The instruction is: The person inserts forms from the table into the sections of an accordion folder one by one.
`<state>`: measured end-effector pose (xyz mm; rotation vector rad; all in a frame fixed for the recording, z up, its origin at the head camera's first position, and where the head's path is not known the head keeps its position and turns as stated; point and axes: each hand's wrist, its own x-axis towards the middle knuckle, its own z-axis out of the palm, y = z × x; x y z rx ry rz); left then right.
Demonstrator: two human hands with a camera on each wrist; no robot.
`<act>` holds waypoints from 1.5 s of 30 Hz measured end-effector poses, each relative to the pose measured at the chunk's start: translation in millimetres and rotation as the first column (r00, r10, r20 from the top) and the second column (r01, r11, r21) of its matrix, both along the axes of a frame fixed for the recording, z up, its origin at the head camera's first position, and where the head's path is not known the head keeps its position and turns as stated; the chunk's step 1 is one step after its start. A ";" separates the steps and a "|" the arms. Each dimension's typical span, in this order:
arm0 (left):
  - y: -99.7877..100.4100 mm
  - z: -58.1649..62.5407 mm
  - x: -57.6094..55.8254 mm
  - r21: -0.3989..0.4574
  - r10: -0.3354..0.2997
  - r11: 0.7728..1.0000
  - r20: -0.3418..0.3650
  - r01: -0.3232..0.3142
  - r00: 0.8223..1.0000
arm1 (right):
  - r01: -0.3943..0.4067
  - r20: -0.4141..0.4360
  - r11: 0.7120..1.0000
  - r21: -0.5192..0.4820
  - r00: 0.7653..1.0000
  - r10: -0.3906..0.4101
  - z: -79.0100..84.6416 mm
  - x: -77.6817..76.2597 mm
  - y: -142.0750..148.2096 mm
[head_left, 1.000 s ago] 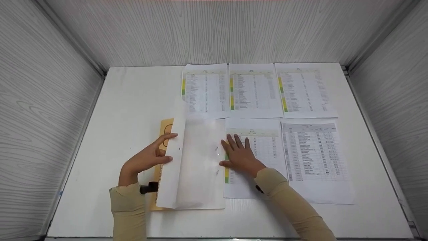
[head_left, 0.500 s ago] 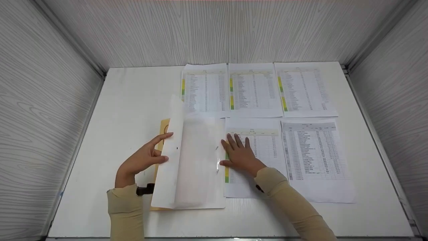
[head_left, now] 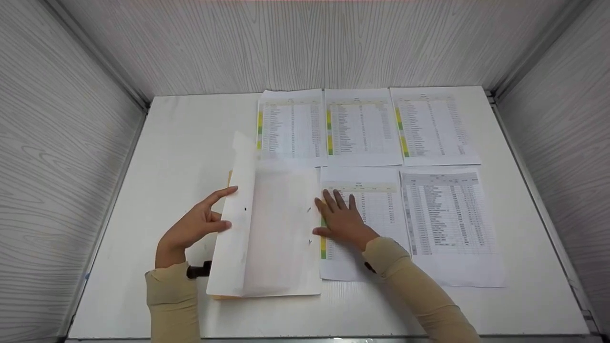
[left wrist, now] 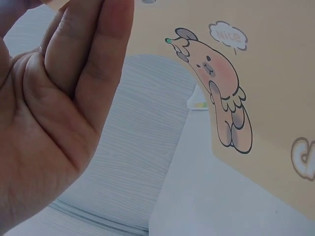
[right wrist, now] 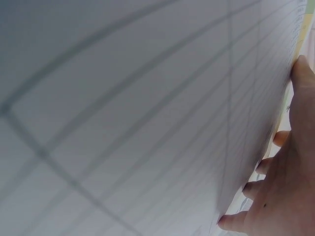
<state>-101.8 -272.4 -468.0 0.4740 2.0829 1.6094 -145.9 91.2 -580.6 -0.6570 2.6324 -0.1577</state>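
A folder (head_left: 286,228) with a white inside lies in front of the person, left of the printed sheets. My left hand (head_left: 198,224) pinches the left edge of its raised, curved cover (head_left: 231,247), with thumb and forefinger showing on the white side. In the left wrist view, the cover's orange outer side (left wrist: 275,88) carries a cartoon animal and the word "Nice". Two small prongs show near the folder's right edge. My right hand (head_left: 344,221) rests spread on a printed sheet (head_left: 376,209), thumb and forefinger tips at the folder's right edge.
Three printed tables on paper (head_left: 290,128) lie in a row at the back. Another sheet with a grey header (head_left: 448,214) lies right of my right hand. Wood-grained panels (head_left: 305,43) enclose the white table (head_left: 186,133) at back and sides.
My left hand has moved left and slightly toward me, drawing the cover's edge left. Less orange shows beside it. My right hand has stayed in place.
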 end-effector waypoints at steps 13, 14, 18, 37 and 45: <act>-3.2 -8.3 -1.3 0.101 -0.002 0.995 0.019 0.000 1.000 | 0.002 -0.014 1.000 0.025 1.000 -0.002 6.2 2.2 -6.9; -2.7 -9.0 -1.5 0.101 -0.002 0.995 0.019 0.000 1.000 | 0.000 -0.015 1.000 0.030 1.000 0.000 7.4 2.4 -8.2; 0.4 -9.8 -2.1 0.107 0.000 0.994 0.025 -0.002 1.000 | -0.028 -0.057 0.997 0.077 0.998 0.032 10.2 1.5 -11.8; 3.8 -15.8 -2.7 0.154 0.025 0.988 0.017 -0.028 1.000 | -0.064 -0.145 0.958 -0.281 0.989 0.024 20.1 -11.9 24.7; 2.3 -20.2 -1.7 0.201 0.059 0.978 0.020 -0.062 0.998 | 0.056 -0.058 0.904 -0.425 0.994 -0.089 15.9 -23.9 69.0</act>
